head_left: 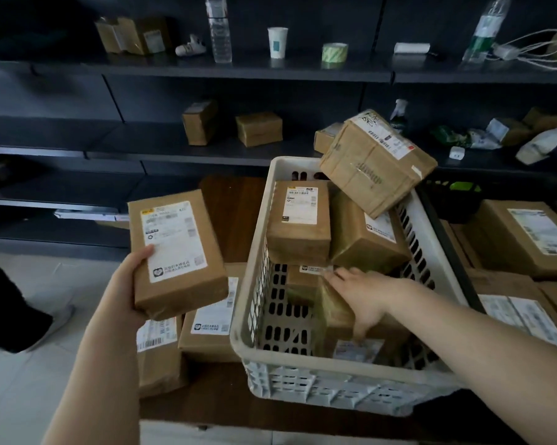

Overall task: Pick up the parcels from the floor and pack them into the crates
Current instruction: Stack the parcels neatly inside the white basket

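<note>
Parcel in my left hand [177, 255]: brown paper, white label, yellow strip on top.
Crate [302, 374], centre frame: white, slotted grid walls.
Parcels in crate [298, 220]: brown, white labels.
Shelves [238, 72], upper frame: dark grey-blue.
Tape roll [334, 52], top centre: green-and-white stripes.
Cup [277, 41]: white, teal patch.

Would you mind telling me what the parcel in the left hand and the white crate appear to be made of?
The parcel in the left hand looks like brown cardboard wrapped in glossy clear tape, given its sheen and wrinkles, with a white paper label. The white crate appears to be moulded matt plastic, judging by its slotted walls and rounded rim.
</note>
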{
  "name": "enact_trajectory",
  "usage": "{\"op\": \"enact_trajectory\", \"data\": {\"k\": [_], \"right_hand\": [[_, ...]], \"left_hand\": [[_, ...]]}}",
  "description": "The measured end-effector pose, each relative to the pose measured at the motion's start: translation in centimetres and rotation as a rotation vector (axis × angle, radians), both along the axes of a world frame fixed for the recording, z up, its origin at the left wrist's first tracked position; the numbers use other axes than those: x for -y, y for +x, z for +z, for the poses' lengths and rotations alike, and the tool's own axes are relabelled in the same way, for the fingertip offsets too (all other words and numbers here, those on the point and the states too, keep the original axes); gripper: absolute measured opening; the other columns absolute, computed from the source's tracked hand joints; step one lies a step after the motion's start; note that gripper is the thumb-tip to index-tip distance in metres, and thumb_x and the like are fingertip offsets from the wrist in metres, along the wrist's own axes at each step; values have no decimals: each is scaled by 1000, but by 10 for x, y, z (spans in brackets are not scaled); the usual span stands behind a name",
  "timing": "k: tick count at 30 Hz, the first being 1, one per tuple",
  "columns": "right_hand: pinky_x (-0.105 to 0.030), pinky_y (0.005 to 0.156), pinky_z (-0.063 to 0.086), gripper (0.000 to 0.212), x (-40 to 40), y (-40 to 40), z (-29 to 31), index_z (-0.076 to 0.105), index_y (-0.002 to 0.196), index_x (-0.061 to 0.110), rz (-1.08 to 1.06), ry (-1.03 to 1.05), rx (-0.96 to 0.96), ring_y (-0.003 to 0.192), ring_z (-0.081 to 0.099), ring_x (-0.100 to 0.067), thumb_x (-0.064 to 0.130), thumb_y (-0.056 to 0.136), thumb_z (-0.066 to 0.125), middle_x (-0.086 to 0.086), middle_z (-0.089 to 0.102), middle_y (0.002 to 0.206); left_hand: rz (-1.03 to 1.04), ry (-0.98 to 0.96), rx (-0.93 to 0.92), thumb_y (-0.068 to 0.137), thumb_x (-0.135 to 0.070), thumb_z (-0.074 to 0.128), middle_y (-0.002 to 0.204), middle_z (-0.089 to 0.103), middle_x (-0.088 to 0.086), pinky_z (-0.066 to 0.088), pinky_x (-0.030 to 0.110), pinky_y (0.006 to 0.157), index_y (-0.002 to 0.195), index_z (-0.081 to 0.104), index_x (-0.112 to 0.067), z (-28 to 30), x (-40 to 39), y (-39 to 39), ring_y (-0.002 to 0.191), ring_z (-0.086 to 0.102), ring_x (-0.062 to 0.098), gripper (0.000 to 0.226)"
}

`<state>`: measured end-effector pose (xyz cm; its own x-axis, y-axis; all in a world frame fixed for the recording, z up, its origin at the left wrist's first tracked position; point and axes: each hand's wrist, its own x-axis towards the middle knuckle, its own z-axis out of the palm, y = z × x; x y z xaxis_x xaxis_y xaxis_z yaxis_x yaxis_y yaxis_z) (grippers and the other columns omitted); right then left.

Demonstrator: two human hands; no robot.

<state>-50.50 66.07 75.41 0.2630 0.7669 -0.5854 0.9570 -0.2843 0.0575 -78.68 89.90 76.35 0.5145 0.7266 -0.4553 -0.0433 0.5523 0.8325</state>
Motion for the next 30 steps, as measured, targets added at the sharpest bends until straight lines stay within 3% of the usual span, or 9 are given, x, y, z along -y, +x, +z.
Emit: {"op": "enact_trajectory", "data": {"k": [5, 9, 13, 17, 21, 24, 27, 30], "right_hand": [[-34, 105, 35, 133, -11, 21, 10, -7, 149, 28, -115, -21, -141, 136, 25, -23, 51, 52, 81, 0, 14, 154], [-34, 111, 28, 131, -24, 36, 22, -1, 150, 30, -182, -126, -267, 140, 21, -21, 42, 52, 84, 1, 14, 155], [-28, 108, 25, 123, -31, 52, 23, 5, 151, 31, -265, -161, -301, 141, 20, -19, 36, 57, 84, 1, 17, 156], [-26, 102, 27, 116, -29, 60, 11, 11, 151, 29, -319, -189, -300, 139, 25, -20, 36, 60, 83, 0, 23, 154], [-32, 108, 28, 113, -28, 60, 5, 15, 150, 31, -343, -194, -322, 138, 26, -22, 35, 59, 83, -2, 26, 152], [-33, 104, 29, 110, -26, 62, 4, 19, 148, 34, -377, -190, -339, 137, 26, -24, 36, 58, 82, -3, 26, 152], [-33, 104, 30, 103, -26, 62, 7, 28, 145, 36, -404, -165, -330, 135, 29, -25, 36, 58, 83, -3, 29, 150], [-38, 110, 29, 99, -18, 65, 12, 33, 143, 37, -422, -167, -309, 137, 29, -25, 37, 59, 84, 0, 30, 151]], "left_hand": [[-103, -60, -204, 77, -38, 66, 85, 74, 8, 52, 38, 64, 106, 58, -16, -32, 0, 8, 74, 69, 25, 37], [-220, -101, -370, 77, -32, 67, 74, 75, 9, 54, 30, 51, 100, 60, -12, -53, 2, 12, 60, 71, 24, 32], [-251, -107, -400, 76, -36, 69, 76, 75, 8, 52, 33, 60, 100, 62, -13, -64, 5, 16, 62, 71, 22, 33], [-229, 109, -605, 76, -47, 69, 84, 71, 4, 50, 33, 70, 112, 62, -12, -65, 7, 27, 78, 66, 22, 50], [-210, 409, -764, 83, -52, 57, 81, 59, -8, 41, 26, 61, 124, 54, -16, -65, 15, 32, 72, 55, 9, 55], [-186, 658, -842, 86, -52, 52, 124, 60, 2, 47, 35, 83, 135, 45, -20, -57, 20, 37, 107, 57, 21, 59], [4, 864, -685, 87, -48, 50, 125, 59, -1, 48, 40, 92, 129, 50, -24, -22, 29, 53, 112, 56, 18, 48], [121, 1115, -383, 87, -37, 52, 104, 65, -9, 50, 26, 80, 111, 58, -29, 35, 52, 79, 93, 60, 3, 26]]}}
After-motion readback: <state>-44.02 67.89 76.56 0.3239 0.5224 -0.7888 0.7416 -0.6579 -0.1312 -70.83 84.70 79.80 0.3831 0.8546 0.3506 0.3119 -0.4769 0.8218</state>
